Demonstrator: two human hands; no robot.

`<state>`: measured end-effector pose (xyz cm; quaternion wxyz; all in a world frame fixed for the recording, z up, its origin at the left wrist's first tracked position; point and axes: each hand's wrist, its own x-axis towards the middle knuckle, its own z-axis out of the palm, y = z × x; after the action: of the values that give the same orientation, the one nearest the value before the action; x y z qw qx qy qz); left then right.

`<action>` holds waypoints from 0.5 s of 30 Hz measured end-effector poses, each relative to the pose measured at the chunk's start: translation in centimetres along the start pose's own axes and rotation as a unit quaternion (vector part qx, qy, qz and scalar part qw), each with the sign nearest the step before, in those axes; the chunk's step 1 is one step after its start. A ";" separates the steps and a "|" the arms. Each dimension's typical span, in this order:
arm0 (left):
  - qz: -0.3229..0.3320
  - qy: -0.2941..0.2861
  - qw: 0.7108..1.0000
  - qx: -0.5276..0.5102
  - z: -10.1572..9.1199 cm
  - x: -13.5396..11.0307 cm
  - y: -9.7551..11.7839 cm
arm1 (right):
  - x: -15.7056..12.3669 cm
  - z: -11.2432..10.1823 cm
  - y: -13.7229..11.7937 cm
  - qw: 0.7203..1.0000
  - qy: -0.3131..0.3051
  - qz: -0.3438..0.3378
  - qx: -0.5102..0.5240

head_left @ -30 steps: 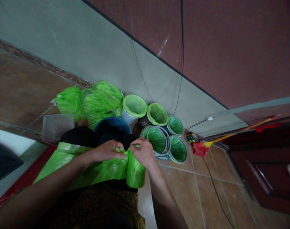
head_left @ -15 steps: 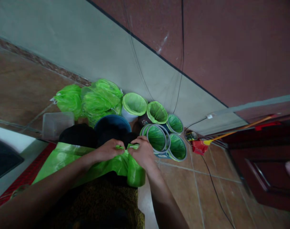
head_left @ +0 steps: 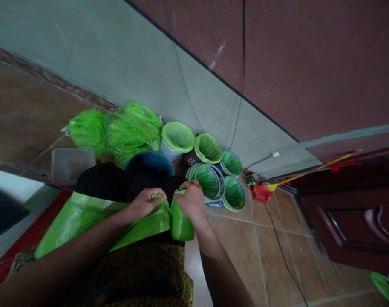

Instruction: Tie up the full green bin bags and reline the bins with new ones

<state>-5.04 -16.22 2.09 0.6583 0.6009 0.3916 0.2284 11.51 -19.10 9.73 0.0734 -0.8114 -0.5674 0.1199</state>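
My left hand is closed, pinching the edge of a light green plastic bag that stretches flat across my lap to the left. My right hand grips the top of a green roll of plastic bags, which hangs upright under the fingers. A narrow dark gap shows between the bag's edge and the roll near the hands. Whether they still join lower down is hard to tell. My legs and a patterned brown garment lie beneath the plastic.
Beyond my knees are a blue tub, a white lined bin, several more green-lined bins and crumpled green bags. A clear plastic box sits left. A red dustpan and black cable are on the tiles.
The bag's edge and the roll, bunched together between my hands before, now show a gap between them. The view has shifted slightly to the right.
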 end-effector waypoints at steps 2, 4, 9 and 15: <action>-0.012 -0.029 0.999 0.008 -0.2 0.2 0.4 | 0.0 -0.1 0.0 1.000 -0.005 0.001 0.009; -0.035 -0.050 0.998 0.034 -0.4 0.3 1.1 | 0.0 -0.2 0.0 1.000 -0.014 -0.001 0.019; -0.102 -0.097 0.985 0.103 -0.7 -0.3 2.3 | 0.3 -0.4 0.4 0.999 -0.031 -0.002 0.032; -0.136 -0.197 0.970 0.041 -0.3 -0.8 1.0 | 0.4 -0.2 0.9 0.999 -0.029 -0.009 0.042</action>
<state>-5.60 -16.44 3.25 0.7225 0.6014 0.3411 -0.0025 12.53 -19.06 9.63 0.0914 -0.7986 -0.5711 0.1666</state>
